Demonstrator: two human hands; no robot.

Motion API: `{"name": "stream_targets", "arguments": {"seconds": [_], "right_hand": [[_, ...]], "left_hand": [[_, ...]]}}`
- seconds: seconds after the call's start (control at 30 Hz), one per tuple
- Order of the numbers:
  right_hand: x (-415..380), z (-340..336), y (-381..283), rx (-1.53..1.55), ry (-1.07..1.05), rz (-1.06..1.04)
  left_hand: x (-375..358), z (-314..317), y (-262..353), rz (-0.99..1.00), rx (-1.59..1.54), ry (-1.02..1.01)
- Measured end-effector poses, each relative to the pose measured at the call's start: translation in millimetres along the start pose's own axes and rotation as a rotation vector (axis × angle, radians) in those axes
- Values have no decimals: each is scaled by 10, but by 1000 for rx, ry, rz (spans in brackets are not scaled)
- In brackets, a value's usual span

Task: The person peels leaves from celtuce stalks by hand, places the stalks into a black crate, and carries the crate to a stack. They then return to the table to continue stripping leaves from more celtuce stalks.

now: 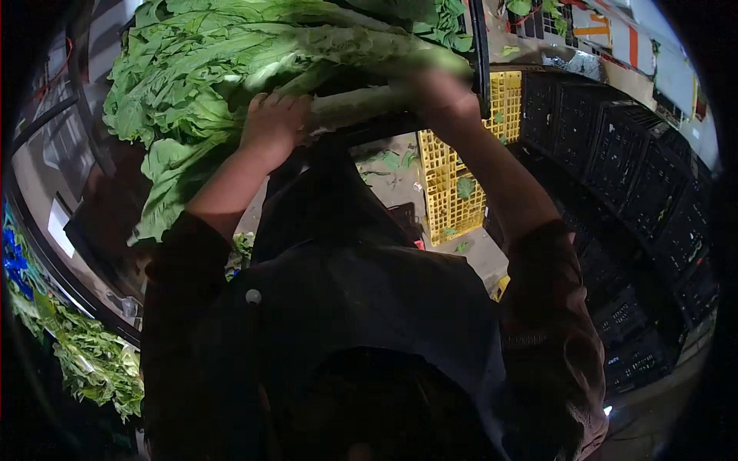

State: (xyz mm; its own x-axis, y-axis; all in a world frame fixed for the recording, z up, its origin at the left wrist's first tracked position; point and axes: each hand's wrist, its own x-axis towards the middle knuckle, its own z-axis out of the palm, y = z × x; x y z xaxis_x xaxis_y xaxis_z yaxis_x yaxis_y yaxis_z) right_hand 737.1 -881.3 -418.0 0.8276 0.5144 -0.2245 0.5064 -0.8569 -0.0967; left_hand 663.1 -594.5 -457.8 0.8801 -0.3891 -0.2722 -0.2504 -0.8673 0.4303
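A pile of leafy stem lettuce (207,58) with long, thick pale stems lies at the top, leaves to the left and stem ends to the right. My left hand (275,127) is closed around one stem lettuce (357,104) at the near edge, where its leaves meet the stem. At the butt end of that stem is my right hand (450,100). Motion blurs its fingers, so their grip and anything between them cannot be made out. Loose leaves (165,184) hang down below my left hand.
A yellow plastic crate (446,192) stands on the floor past the dark rim at right. Black crates (600,146) are stacked along the right side. Leaf scraps (396,160) litter the floor. More greens (96,361) lie at lower left.
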Motion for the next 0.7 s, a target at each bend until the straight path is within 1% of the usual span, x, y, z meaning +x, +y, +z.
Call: {"name": "stream_targets", "arguments": {"seconds": [0.03,0.07,0.13,0.2,0.23,0.27,0.3,0.33,0.37,0.4,0.43,0.47,0.53,0.6,0.63,0.67,0.7], "right_hand": [[25,103,99,0,1,0],[13,289,216,1,-31,-35],[47,362,248,6,-66,-69],[51,415,228,-57,-133,-70],[57,465,241,-56,-136,-63],[67,536,267,-128,-104,-112],[117,476,253,-207,-65,-165],[124,398,265,-216,-60,-162],[122,315,284,-137,-211,-148],[187,178,249,-55,-356,-141],[254,16,233,-69,-493,-99],[267,-82,251,-79,-638,-59],[194,31,356,-73,-623,-51],[232,120,438,-133,-576,65],[198,131,488,-31,-408,-5],[213,180,538,-29,-409,-14],[276,196,549,27,-513,27]], "left_hand": [[-13,-7,10,-32,94,-74],[-45,-4,-2,-30,95,-75],[-94,-31,-75,-89,105,-2],[-155,32,-128,-93,92,28],[-167,54,-137,-93,76,58],[-159,66,-141,-87,73,57],[-108,66,-144,-115,80,7],[-73,67,-137,-141,88,-42],[-91,65,-115,-139,90,-36],[-110,-3,-79,-155,23,-55],[-142,-73,-82,-178,-42,-80],[-184,-140,-113,-192,-22,-46],[-320,-170,-220,-193,37,18],[-393,-103,-422,-218,83,30],[-424,-66,-475,-243,123,34],[-448,-17,-502,-257,134,-17],[-448,-73,-456,-263,135,-17]]}}
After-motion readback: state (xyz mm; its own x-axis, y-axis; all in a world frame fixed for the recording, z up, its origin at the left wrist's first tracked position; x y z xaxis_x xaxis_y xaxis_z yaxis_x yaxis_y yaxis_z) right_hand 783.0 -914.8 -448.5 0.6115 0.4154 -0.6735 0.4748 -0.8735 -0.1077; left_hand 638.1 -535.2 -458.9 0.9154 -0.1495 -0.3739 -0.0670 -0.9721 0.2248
